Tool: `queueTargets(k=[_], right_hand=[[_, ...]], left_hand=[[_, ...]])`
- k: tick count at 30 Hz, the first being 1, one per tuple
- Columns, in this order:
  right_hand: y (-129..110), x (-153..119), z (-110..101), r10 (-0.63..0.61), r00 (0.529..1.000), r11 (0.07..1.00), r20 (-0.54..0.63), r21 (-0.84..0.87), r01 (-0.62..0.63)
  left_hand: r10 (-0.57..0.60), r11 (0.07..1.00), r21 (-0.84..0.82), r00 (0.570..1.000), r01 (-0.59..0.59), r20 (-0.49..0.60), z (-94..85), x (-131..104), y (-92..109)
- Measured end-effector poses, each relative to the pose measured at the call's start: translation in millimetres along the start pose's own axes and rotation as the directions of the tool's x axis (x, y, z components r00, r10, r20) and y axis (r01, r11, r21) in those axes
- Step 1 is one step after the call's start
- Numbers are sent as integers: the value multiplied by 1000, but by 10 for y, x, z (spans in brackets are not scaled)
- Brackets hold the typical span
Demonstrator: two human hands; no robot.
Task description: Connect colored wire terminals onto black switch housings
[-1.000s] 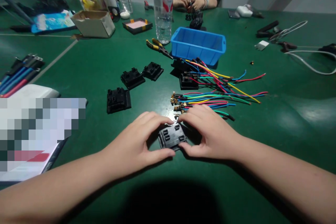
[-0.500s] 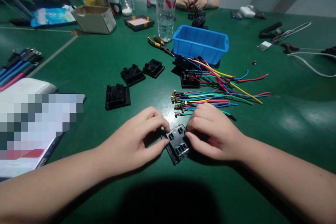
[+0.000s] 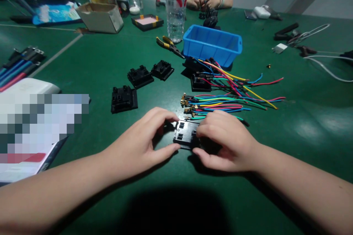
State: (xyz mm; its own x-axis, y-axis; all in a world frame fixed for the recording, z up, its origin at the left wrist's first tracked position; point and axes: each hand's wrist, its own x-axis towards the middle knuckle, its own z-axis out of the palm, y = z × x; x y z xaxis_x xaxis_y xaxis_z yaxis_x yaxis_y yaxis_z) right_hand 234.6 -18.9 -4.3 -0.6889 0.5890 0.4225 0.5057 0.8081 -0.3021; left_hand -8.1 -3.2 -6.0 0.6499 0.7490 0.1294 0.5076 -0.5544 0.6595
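Observation:
A black plastic housing (image 3: 185,132) with raised square posts lies between my two hands, its long side running left to right. At its left end, my left hand (image 3: 146,137) holds it with the fingertips at the far edge and the thumb at the near edge. My right hand (image 3: 226,141) has curled fingers over the right end, which they partly hide. Just beyond lie thin coloured wires (image 3: 220,104) with brass terminals. A wired black housing (image 3: 200,82) sits behind them. To the left are three more black housings, one of them nearest my left hand (image 3: 124,98).
Behind the wires stands a blue bin (image 3: 212,46), with yellow-handled pliers (image 3: 169,46) and a water bottle (image 3: 176,14) beside it. A cardboard box (image 3: 100,18) is at the back left. A phone-like slab (image 3: 35,143) lies left. Across the table, another person's hands (image 3: 202,2) handle something dark.
The housing has turned from a slanted position to lie sideways and has shifted slightly away from me. My right fingers now cover its right end; my left thumb sits at its near edge.

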Motion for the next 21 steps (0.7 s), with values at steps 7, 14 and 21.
queueTargets(k=[7,14,21], right_hand=[[10,2,9,34,999,999,-12,8,-33],[19,7,26,-12,1000,997,14,73,11],[11,8,4,-13,1000,999,-23,43,14]], left_hand=[[5,1000,-1,999,-5,50,-8,8,4],[10,1000,-16,998,-9,64,-20,10,30],[9,1000,-11,997,-8,76,-27,21,36]])
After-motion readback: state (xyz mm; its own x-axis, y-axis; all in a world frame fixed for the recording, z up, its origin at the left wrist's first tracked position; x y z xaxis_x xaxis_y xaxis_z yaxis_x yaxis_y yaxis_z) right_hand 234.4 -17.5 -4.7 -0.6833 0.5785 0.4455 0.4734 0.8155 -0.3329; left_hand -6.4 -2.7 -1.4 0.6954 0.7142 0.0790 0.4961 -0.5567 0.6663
